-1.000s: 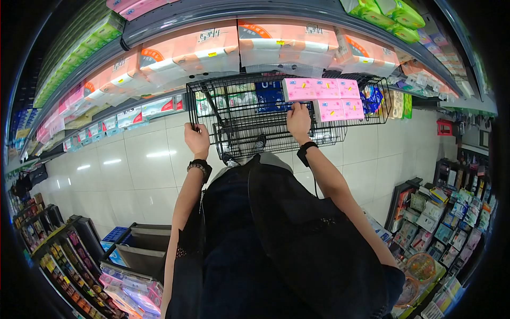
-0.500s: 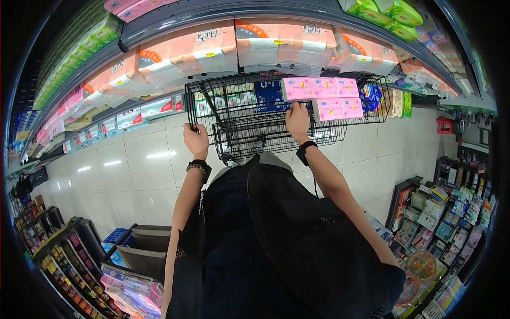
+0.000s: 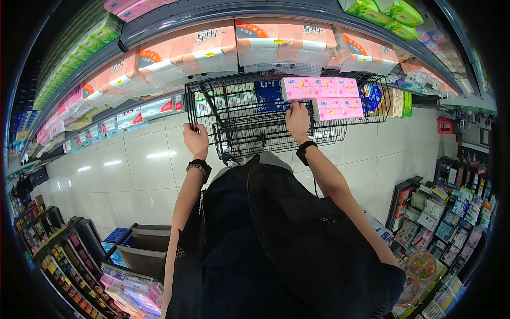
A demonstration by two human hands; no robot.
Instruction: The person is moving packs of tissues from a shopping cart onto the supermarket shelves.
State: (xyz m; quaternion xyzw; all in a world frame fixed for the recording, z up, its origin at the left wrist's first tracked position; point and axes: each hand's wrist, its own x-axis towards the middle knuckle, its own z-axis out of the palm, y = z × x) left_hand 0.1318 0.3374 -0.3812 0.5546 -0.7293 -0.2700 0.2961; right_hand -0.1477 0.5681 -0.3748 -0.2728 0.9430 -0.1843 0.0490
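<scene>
In front of my body stands a black wire basket rack [image 3: 244, 121] with an open grid. My left hand [image 3: 196, 141] is closed on the rack's near left corner. Along its front top wire, near the middle, the fingers of my right hand [image 3: 298, 121] are curled round the rim. Pink tissue packs [image 3: 325, 88] lie stacked in the right part of the rack, just beside my right hand. Blue packs [image 3: 268, 95] show through the wire, left of the pink ones. At the right end is a shiny blue package [image 3: 371, 98].
Shelves with large peach-coloured paper packs [image 3: 287, 45] run close behind the rack. Pale floor tiles [image 3: 143, 175] lie to the left. A crowded goods shelf [image 3: 443, 212] stands at right, snack shelves [image 3: 69, 266] at lower left. A red stool [image 3: 445, 126] is farther right.
</scene>
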